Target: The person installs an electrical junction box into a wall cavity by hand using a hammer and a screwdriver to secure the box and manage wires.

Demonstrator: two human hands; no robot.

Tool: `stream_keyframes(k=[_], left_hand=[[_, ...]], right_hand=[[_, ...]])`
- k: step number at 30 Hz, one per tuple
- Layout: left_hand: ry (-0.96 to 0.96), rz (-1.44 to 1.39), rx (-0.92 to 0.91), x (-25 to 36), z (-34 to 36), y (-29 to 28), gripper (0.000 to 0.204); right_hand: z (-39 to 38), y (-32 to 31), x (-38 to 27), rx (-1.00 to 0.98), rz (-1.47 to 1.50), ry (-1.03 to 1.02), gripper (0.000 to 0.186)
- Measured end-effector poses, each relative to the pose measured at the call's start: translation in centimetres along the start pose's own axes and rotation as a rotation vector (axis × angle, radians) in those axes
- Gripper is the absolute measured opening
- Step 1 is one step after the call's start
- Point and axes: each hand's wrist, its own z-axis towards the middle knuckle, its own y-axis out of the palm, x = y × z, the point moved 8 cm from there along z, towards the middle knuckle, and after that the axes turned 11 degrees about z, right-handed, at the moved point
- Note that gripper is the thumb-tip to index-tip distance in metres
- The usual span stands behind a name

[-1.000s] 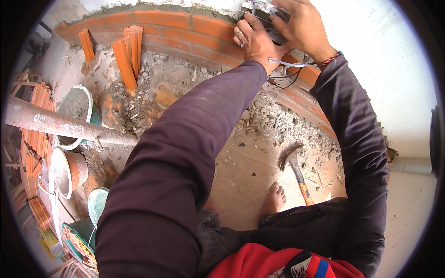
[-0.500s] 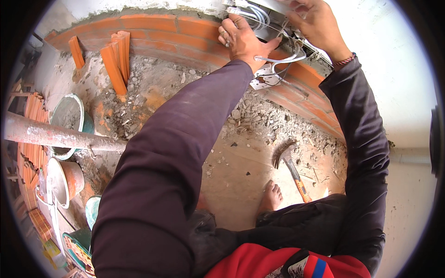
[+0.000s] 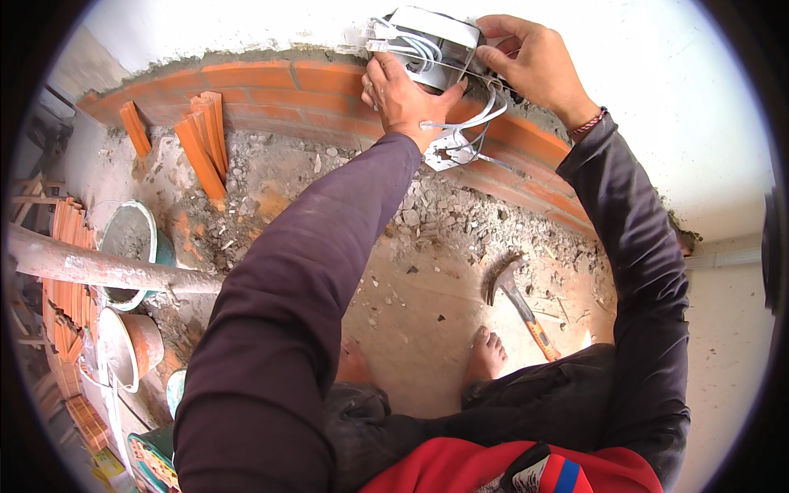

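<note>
Atop rough brick wall (image 3: 271,86), boxy grey metal fitting (image 3: 434,45)

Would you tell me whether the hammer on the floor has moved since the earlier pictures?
No. The hammer lies in the same spot beside the right foot, near the rubble under the brick wall.

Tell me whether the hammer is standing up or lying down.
Lying down. The hammer lies flat on the dusty floor among rubble, head toward the brick wall, orange-tipped handle pointing toward the person's bare foot. Neither hand touches it.
</note>
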Motion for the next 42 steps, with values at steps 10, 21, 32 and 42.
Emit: stream_keyframes(k=[10, 21, 32, 42], left_hand=[[-0.025, -0.035, 0.106, -0.9, -0.6, -0.3, 0.104], [0.059, -0.014, 0.01, -0.4, -1.4, -0.5, 0.121], [0.13, -0.018, -0.346, -12.2, -7.3, -12.8, 0.031], [-0.366, 0.814, -0.782, -28.9, -27.8, -15.2, 0.035]], right_hand=[[-0.5, 1.7, -1.3, -0.033, -0.011, 0.005, 0.042], [-0.9, 0.1, 0.3, -0.017, -0.014, -0.077, 0.045], [-14.6, -6.6, -4.8, -0.172, 0.458, 0.272, 0.011], [-52.4, 5.0, 6.5, -0.545, 0.011, 0.859, 0.052]])
